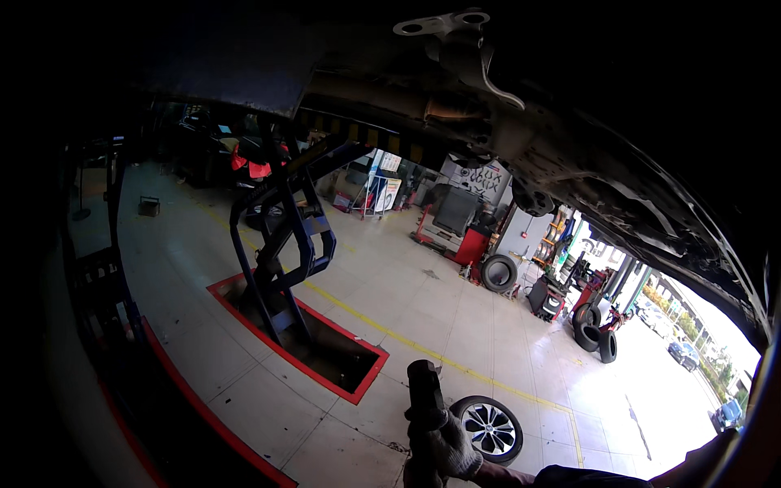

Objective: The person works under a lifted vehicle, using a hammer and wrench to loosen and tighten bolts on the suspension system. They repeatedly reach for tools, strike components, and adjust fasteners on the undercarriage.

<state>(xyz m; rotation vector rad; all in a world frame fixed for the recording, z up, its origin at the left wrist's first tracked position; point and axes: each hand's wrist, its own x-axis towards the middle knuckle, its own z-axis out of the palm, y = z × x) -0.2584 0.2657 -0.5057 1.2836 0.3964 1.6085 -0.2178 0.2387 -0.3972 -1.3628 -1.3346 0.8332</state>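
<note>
My right hand (454, 449), in a grey-white glove, comes in at the lower edge with its fingers closed around a dark, thick-bodied tool (425, 389). The tool stands roughly upright, its blunt end pointing up. Its exact kind is too dark to make out. Just beyond the hand, a wheel (512, 424) with a spoked silver-and-black rim lies flat on the tiled floor. Above me spreads the dark underside of a raised car (537, 154), with a metal bracket (443, 24) hanging at the top. My left hand is out of view.
A blue scissor lift (293, 232) rises from a red-edged floor pit (370, 366); another red-edged pit (195, 390) lies left. Tyres (499, 273) and red machines (472, 246) stand farther back. A small box (149, 206) sits on the floor. The right side opens onto a road.
</note>
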